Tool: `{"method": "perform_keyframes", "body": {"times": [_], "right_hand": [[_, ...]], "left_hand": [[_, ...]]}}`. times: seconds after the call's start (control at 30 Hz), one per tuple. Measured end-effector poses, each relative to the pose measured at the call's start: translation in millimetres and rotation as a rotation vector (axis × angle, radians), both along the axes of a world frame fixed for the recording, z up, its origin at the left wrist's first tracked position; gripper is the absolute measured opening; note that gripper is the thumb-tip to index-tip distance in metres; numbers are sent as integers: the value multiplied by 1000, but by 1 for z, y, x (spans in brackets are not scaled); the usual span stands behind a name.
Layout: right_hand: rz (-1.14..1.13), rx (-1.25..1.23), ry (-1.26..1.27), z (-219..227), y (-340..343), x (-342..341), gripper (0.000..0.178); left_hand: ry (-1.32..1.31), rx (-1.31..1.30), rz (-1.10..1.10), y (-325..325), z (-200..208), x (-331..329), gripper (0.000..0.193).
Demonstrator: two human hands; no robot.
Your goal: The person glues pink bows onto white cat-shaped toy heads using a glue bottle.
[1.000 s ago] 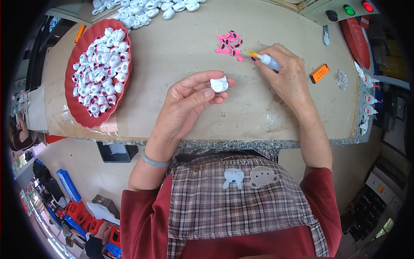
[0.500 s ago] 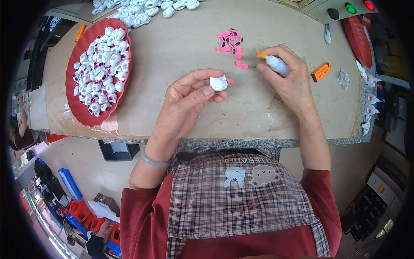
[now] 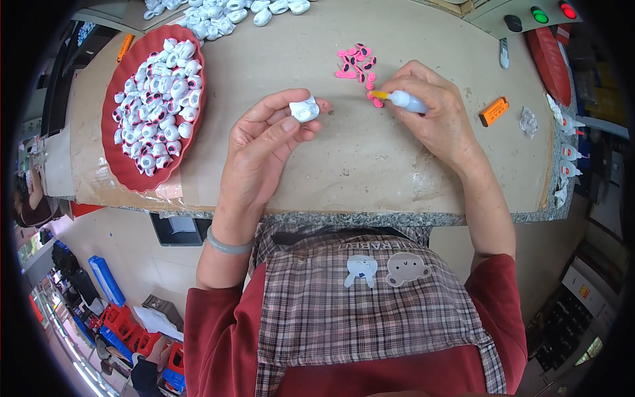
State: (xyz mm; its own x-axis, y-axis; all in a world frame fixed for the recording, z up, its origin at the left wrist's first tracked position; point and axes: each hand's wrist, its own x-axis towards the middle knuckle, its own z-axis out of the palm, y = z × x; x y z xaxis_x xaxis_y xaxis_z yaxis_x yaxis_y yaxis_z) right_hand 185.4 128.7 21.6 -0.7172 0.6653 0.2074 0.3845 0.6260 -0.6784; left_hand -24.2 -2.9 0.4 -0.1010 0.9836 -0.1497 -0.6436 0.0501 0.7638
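Between the thumb and fingers of my left hand [image 3: 261,135] is a small white rounded piece [image 3: 304,110] with a moulded surface, held above the table. My right hand [image 3: 440,116] grips a small translucent squeeze bottle [image 3: 409,102] with a yellow nozzle, tilted to the left. The nozzle's end is over or against the nearest of the small pink pieces [image 3: 378,103]; whether they touch I cannot tell. Several more pink pieces with dark ovals [image 3: 352,61] lie in a loose group just beyond.
A scalloped red tray [image 3: 112,155] heaped with white-and-pink pieces stands at the left. More white pieces [image 3: 235,14] are piled at the far edge. To the right are an orange box [image 3: 494,111], crumpled plastic [image 3: 528,122] and several small bottles [image 3: 570,153] along the table edge.
My left hand has moved left and slightly away from me with the white piece. My right hand has brought the bottle left and its nozzle down to the pink pieces.
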Motion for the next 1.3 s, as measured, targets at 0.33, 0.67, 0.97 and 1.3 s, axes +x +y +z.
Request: {"method": "perform_keyframes", "body": {"times": [0.33,0.67,0.97,1.3], "right_hand": [[138,47,-97,-3,4,-5,13],[158,176,-120,-1,-1,-4,14],[227,203,-181,2,3,-5,13],[-45,-334,154,-13,-3,-4,5]], "left_hand": [[-2,-7,7,-1,-2,-1,31],[-33,-8,25,0,-3,-2,31],[-38,-2,44,-2,-5,-4,30],[-23,9,73,-4,-2,-7,30]]}}
